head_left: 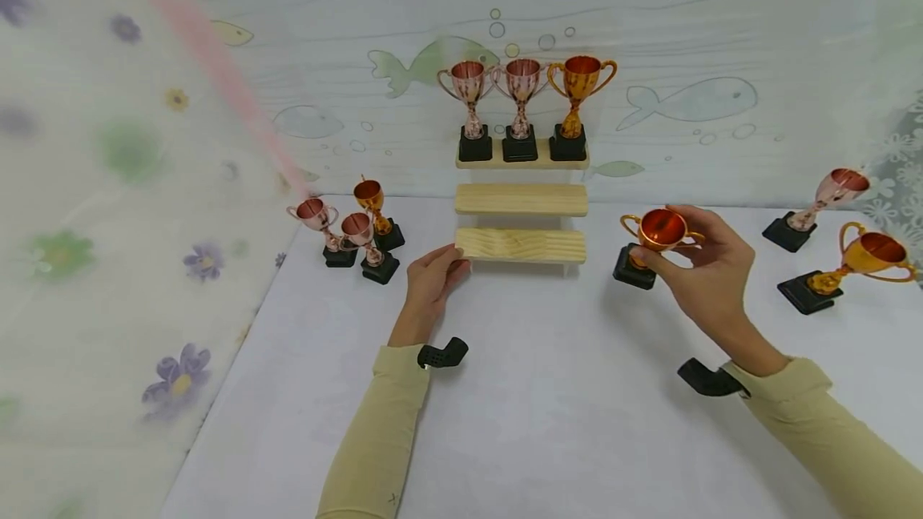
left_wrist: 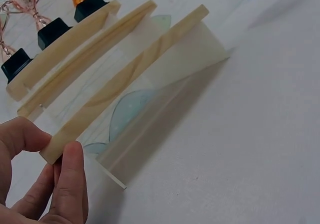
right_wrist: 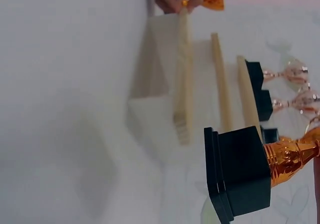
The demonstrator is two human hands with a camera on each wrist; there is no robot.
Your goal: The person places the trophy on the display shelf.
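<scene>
My right hand [head_left: 710, 267] grips a gold trophy cup [head_left: 663, 229] with a black base, held in the air to the right of a three-step wooden shelf [head_left: 521, 245]. In the right wrist view the black base [right_wrist: 237, 174] hangs close to the camera, above the white table. With thumb and fingers my left hand [head_left: 431, 287] pinches the left end of the lowest wooden step [left_wrist: 125, 83]. On the top step stand two rose-gold trophy cups [head_left: 520, 86] and one gold trophy cup [head_left: 579, 82], side by side. The two lower steps bear nothing.
Left of the shelf are two rose-gold cups [head_left: 365, 239] and a gold cup [head_left: 371, 197], grouped closely. At the right side of the table stand a rose-gold cup [head_left: 836, 191] and a gold cup [head_left: 868, 255]. A fish-patterned curtain [head_left: 692, 38] hangs behind the shelf.
</scene>
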